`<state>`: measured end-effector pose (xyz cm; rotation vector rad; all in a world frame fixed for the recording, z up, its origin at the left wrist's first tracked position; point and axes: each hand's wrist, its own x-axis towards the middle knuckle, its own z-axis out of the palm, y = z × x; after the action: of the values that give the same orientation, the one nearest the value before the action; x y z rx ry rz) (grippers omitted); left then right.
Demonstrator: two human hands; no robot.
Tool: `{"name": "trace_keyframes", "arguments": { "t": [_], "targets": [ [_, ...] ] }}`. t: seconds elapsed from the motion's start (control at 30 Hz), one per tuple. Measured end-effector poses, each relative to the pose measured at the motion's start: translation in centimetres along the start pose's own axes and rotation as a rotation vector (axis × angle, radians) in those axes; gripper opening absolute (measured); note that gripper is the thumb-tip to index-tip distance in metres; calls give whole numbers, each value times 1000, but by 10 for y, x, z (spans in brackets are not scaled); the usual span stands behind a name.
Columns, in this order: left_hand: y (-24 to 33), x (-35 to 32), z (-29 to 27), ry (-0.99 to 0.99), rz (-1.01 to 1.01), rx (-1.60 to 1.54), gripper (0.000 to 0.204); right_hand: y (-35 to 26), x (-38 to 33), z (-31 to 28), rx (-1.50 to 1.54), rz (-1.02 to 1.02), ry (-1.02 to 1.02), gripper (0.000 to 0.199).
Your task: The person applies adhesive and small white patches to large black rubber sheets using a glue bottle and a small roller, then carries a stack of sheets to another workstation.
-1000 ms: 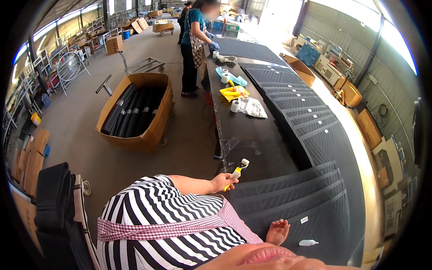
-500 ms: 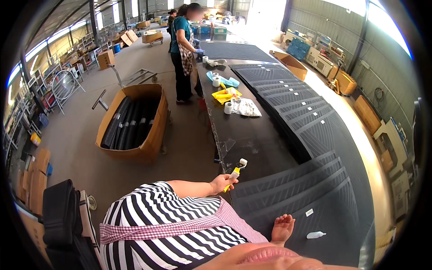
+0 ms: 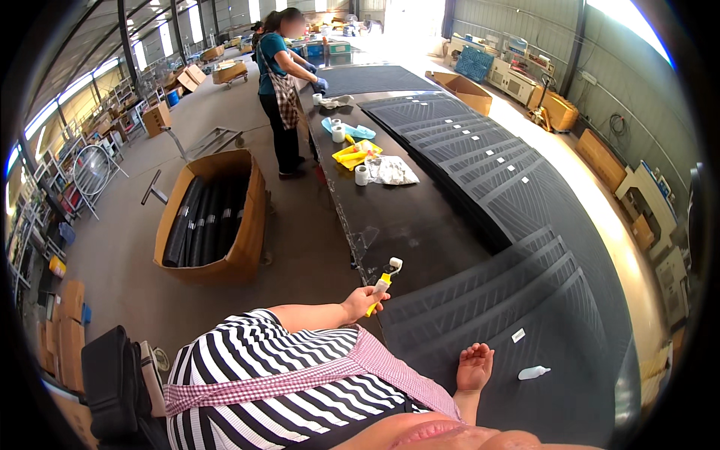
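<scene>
My left hand (image 3: 358, 304) is closed round the yellow handle of a small hand roller (image 3: 384, 283). The roller's white head points up, over the near edge of the dark worktable (image 3: 420, 247). To the right, my right hand (image 3: 474, 369) is raised above a black ribbed mat (image 3: 480, 300), fingers loosely bent and apart, holding nothing. Beside that hand a small white squeeze bottle (image 3: 533, 373) lies on the mat. A small white label (image 3: 518, 336) sits on the mat just beyond the bottle.
Along the table lie a stack of black mats (image 3: 457, 150), a plastic bag (image 3: 391, 171), a yellow packet (image 3: 352, 155) and white rolls (image 3: 362, 175). A cardboard box of rolled black mats (image 3: 214, 255) stands left. Farther up, a person (image 3: 281, 82) works at the table.
The view has shifted, so the table and boxes sit differently in it. My left hand still grips the roller, and my right hand stays raised. The other person's arms reach farther over the table.
</scene>
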<state>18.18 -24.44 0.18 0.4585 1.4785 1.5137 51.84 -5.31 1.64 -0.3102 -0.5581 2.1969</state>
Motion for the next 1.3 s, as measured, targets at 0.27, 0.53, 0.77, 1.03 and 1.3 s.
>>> {"name": "trace_keyframes", "arguments": {
  "t": [0.27,0.53,0.77,1.03,1.3],
  "targets": [
    [0,2,1,-10,22,-4,33,-1,0,3,-3,-7,6,32],
    [3,1,2,13,26,-2,34,1,1,3,-18,-14,9,32],
    [4,3,2,-2,16,5,32,2,1,5,-32,-24,21,33],
    [2,4,-1,-10,-12,6,32,1,-1,6,-28,-20,49,31],
    [5,3,1,0,18,8,32,2,1,5,-28,-20,35,31]
  ]
}}
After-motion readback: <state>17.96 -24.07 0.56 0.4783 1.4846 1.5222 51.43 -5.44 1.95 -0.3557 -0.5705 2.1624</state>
